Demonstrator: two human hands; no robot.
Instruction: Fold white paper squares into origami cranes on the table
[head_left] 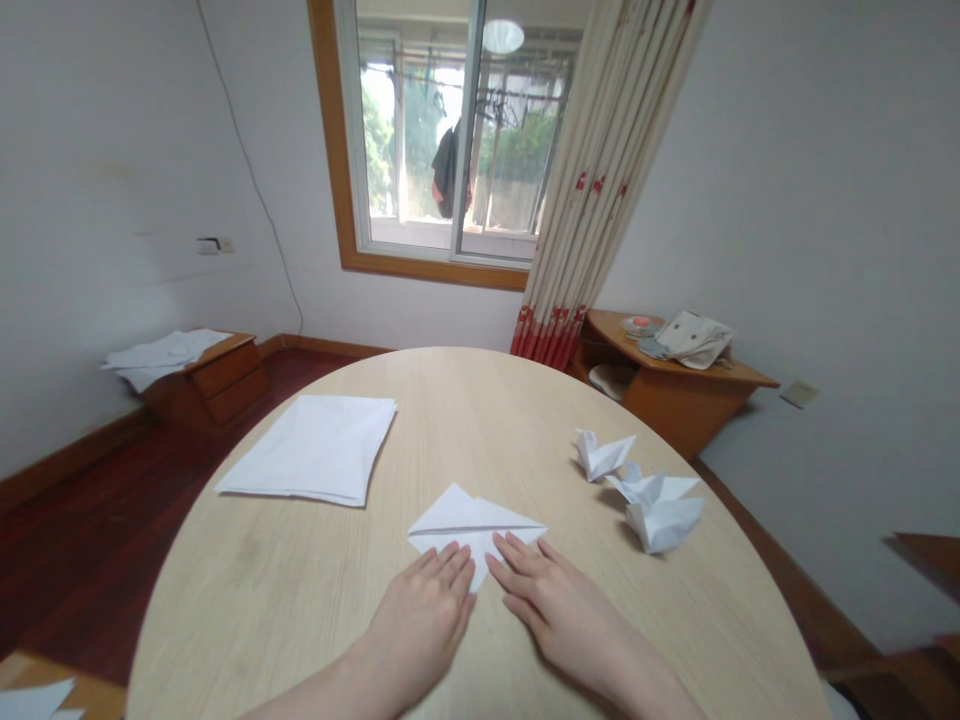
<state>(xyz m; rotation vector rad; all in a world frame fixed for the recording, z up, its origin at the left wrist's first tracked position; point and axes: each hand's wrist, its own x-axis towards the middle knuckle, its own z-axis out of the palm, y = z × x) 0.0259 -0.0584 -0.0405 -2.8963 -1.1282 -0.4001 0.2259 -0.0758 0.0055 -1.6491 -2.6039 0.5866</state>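
The folded paper (pixel 480 515) lay on the round table (pixel 480 420), one corner toward six o'clock, an edge running across it from nine to three. From its middle, the left hand (pixel 427 610) sat at seven o'clock and the right hand (pixel 559 605) between four and five, both open and flattened, fingers on the paper without gripping it. A stack of white sheets (pixel 315 450) lay at ten, a small paper figure (pixel 601 459) at two, bulkier paper folds (pixel 660 518) near three

On tbl (pixel 480 440): 1 ppr stack (pixel 315 448), 1 folded sht (pixel 477 538), min. 2 ppr birds (pixel 666 522); 1 curtain (pixel 592 190).
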